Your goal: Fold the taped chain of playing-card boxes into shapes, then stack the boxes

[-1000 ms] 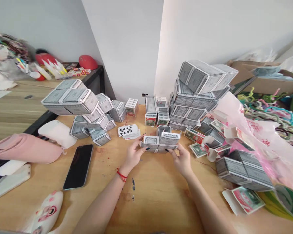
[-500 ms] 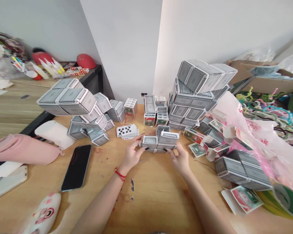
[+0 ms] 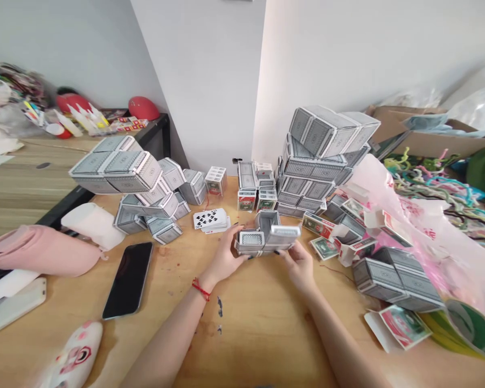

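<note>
A small open-topped box structure built from grey-backed playing cards (image 3: 270, 246) is held near the middle of the table. My left hand (image 3: 223, 257) is closed around its left end, with the thumb along the near side. At the lower right side, the fingers of my right hand (image 3: 299, 265) grip it. One card wall stands up at the right front, and an open compartment shows behind. Just beyond my left hand lies a small pile of loose playing cards (image 3: 210, 219), a spade card on top.
Stacked grey card boxes rise at left (image 3: 125, 170) and right (image 3: 313, 161). Opened card packs (image 3: 327, 248) lie right of my hand, near another card block (image 3: 396, 277) and tape roll (image 3: 464, 328). A black phone (image 3: 128, 280) and pink pouch (image 3: 44, 250) lie left.
The card structure has tilted slightly, so more of its rear compartment shows. My left hand has come further round its left end. The whole view has shifted a little.
</note>
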{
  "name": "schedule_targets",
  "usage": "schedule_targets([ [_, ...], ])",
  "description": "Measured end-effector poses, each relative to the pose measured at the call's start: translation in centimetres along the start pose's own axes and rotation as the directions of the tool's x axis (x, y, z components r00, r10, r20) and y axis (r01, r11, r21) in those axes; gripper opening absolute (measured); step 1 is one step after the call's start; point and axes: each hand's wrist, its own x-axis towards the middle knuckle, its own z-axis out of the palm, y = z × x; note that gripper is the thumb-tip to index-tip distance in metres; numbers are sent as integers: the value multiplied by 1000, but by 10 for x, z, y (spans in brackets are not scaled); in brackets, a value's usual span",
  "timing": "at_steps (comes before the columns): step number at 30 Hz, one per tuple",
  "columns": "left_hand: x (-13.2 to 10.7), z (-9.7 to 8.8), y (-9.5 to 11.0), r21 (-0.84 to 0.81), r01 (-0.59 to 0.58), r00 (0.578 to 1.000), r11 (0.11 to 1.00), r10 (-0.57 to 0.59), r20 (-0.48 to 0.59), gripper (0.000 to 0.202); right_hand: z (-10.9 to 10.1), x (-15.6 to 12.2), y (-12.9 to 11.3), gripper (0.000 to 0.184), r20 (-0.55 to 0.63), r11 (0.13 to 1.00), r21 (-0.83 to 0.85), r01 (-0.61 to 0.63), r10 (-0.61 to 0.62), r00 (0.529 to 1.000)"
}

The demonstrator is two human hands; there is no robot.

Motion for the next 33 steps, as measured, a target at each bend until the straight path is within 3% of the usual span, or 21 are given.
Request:
schedule_targets([
  [2, -2, 3, -2, -32, 38, 999, 999, -38, -23, 75, 5, -1, 0, 30, -73, 997, 75, -15, 21, 997],
  [5, -6, 4, 2, 2, 10, 996, 1000, -10, -83, 70, 14, -5, -3, 66, -131, 997, 78, 15, -5, 991],
  [8, -8, 5, 10, 137, -77, 979, 988, 101, -176, 62, 24, -11, -10, 100, -75, 999, 52, 16, -12, 997],
  [12, -11, 7, 15, 278, -172, 951, 945, 233, -203, 57, 36, -13, -18, 120, -11, 1000, 22, 1, -1, 1000],
  [17, -12, 8, 15, 309, -300, 932, 902, 346, -105, 54, 47, -5, -24, 120, -14, 997, 69, 44, -43, 999],
  [25, -9, 6, 19, 398, -465, 864, 791, 504, 7, 51, 47, 3, -25, 120, 15, 984, 162, 69, -73, 997],
  [33, -9, 14, 16, 297, -358, 903, 885, 410, -132, 52, 54, 1, -26, 110, -112, 961, 269, 63, -33, 993],
])
